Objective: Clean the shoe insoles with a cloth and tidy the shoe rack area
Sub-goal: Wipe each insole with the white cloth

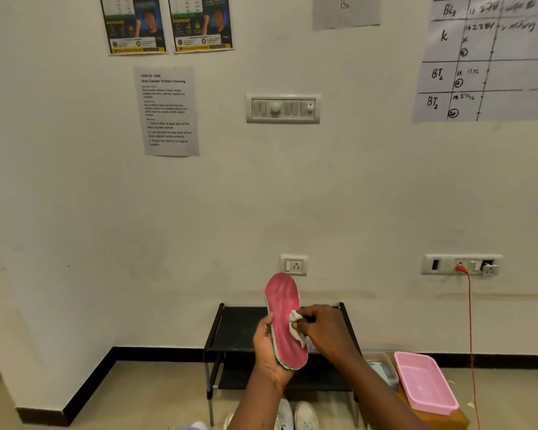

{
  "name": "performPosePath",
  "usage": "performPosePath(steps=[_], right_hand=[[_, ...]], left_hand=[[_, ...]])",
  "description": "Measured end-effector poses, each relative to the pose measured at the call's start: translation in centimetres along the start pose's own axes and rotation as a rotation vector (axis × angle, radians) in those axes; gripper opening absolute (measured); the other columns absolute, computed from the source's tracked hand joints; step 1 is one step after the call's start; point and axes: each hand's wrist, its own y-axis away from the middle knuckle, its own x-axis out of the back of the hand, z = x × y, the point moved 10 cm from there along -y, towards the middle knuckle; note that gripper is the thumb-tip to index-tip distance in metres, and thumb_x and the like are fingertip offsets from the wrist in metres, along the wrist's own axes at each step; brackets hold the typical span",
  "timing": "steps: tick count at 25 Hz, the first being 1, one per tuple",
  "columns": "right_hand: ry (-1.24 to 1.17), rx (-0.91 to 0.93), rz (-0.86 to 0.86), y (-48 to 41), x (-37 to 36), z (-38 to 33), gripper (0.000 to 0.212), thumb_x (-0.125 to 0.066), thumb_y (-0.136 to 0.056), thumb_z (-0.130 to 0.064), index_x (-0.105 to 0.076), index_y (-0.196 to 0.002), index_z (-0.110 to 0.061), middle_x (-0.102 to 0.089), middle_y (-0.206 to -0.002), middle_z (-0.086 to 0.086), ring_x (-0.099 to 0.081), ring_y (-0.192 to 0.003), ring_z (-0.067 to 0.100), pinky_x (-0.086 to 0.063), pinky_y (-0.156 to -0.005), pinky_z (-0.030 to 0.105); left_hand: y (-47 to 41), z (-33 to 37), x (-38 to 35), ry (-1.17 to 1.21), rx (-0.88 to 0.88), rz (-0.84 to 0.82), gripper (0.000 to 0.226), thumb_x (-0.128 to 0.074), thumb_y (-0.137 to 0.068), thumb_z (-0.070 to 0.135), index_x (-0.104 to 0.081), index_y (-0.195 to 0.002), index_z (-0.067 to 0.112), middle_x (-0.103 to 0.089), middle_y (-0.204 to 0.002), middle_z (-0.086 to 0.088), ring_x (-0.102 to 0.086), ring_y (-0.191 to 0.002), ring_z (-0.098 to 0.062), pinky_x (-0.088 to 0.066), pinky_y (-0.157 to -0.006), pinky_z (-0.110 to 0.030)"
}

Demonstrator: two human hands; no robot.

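A pink-red shoe insole (284,308) with a pale green edge stands almost upright, toe end up, above the black shoe rack (233,330). My left hand (267,352) grips its heel end from the left and below. My right hand (325,330) pinches a small pale green cloth (296,328) and presses it against the insole's right side near the middle. A pair of white shoes (295,414) sits on the floor under the rack, partly hidden by my arms.
A pink plastic tray (423,383) rests on a brown box to the right of the rack, with a clear container (381,366) beside it. A red cable (470,336) hangs from the wall socket. The wall stands close behind the rack.
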Motion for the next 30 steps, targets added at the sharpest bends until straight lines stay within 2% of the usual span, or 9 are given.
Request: performPosePath(steps=[2,4,7,9,14,18,20,24,30], right_hand=[[0.137,0.126,0.006,-1.1,-0.1,-1.9,0.024,-0.060,-0.089,-0.018,-0.067,-0.112,-0.016,-0.068,-0.109,0.000,-0.063,-0.091,0.008,-0.043,-0.072,0.002],[0.266,0.219,-0.040,-1.6,-1.1,-2.9,0.025,-0.057,-0.091,-0.017,-0.066,-0.114,-0.019,-0.067,-0.113,0.000,-0.063,-0.098,0.013,-0.047,-0.087,0.014],[0.320,0.294,-0.087,-1.1,-2.4,-3.4,0.027,-0.050,-0.092,-0.006,-0.068,-0.111,-0.014,-0.066,-0.115,0.000,-0.060,-0.104,0.013,-0.040,-0.096,0.013],[0.286,0.315,-0.090,-0.5,-2.7,-3.2,0.030,-0.049,-0.088,0.004,-0.070,-0.105,-0.010,-0.068,-0.111,0.003,-0.062,-0.102,0.013,-0.040,-0.095,0.010],[0.217,0.338,-0.134,0.5,-3.0,-1.0,0.029,-0.054,-0.080,0.008,-0.075,-0.090,-0.010,-0.071,-0.098,0.005,-0.064,-0.092,0.012,-0.047,-0.089,0.014],[0.238,0.302,-0.150,-0.4,-4.1,0.2,0.020,-0.062,-0.082,0.000,-0.074,-0.095,-0.010,-0.070,-0.101,0.006,-0.064,-0.094,0.014,-0.041,-0.090,0.009],[0.287,0.255,-0.128,-1.9,-4.3,0.6,0.020,-0.061,-0.084,-0.006,-0.073,-0.099,-0.011,-0.069,-0.104,0.005,-0.064,-0.094,0.018,-0.044,-0.091,0.018],[0.354,0.204,-0.075,-4.4,-3.4,0.5,0.020,-0.058,-0.088,-0.014,-0.072,-0.103,-0.013,-0.069,-0.105,0.005,-0.064,-0.090,0.018,-0.046,-0.083,0.019],[0.317,0.260,-0.164,-2.2,-5.4,0.0,0.026,-0.052,-0.087,0.000,-0.071,-0.103,-0.009,-0.067,-0.109,0.007,-0.059,-0.101,0.023,-0.043,-0.097,0.031]], left_hand=[[-1.0,0.3,-0.9,0.014,0.014,-0.025,0.042,-0.042,-0.091,0.034,-0.069,-0.091,0.001,-0.066,-0.076,-0.020,-0.067,-0.067,-0.032,-0.058,-0.061,-0.039],[-2.4,0.1,-1.0,0.051,0.036,-0.038,0.043,-0.044,-0.089,0.035,-0.070,-0.091,0.000,-0.066,-0.082,-0.020,-0.066,-0.074,-0.032,-0.056,-0.067,-0.039],[-4.0,-0.2,-0.9,0.091,0.066,-0.041,0.051,-0.047,-0.085,0.038,-0.057,-0.118,-0.001,-0.061,-0.105,-0.019,-0.061,-0.095,-0.030,-0.054,-0.081,-0.038],[-5.1,-0.3,-0.4,0.113,0.077,-0.037,0.056,-0.044,-0.087,0.038,-0.052,-0.125,-0.002,-0.060,-0.109,-0.020,-0.063,-0.093,-0.029,-0.055,-0.081,-0.035],[-6.1,-0.9,0.4,0.097,0.129,-0.065,0.054,-0.039,-0.091,0.038,-0.064,-0.110,-0.006,-0.063,-0.099,-0.022,-0.064,-0.081,-0.029,-0.056,-0.072,-0.033],[-6.5,-1.8,1.5,0.080,0.184,-0.046,0.054,-0.039,-0.093,0.041,-0.054,-0.121,-0.002,-0.062,-0.101,-0.018,-0.066,-0.082,-0.028,-0.056,-0.075,-0.033],[-6.2,-2.4,1.7,0.075,0.199,-0.027,0.048,-0.040,-0.093,0.040,-0.058,-0.112,0.001,-0.063,-0.092,-0.016,-0.066,-0.078,-0.027,-0.056,-0.073,-0.034],[-6.1,-2.5,2.0,0.105,0.138,0.035,0.039,-0.040,-0.095,0.036,-0.062,-0.101,0.004,-0.066,-0.081,-0.016,-0.069,-0.071,-0.028,-0.059,-0.065,-0.034],[-6.2,-1.9,2.1,0.137,0.162,-0.004,0.046,-0.041,-0.092,0.037,-0.064,-0.093,-0.003,-0.063,-0.075,-0.016,-0.067,-0.064,-0.025,-0.059,-0.062,-0.032]])
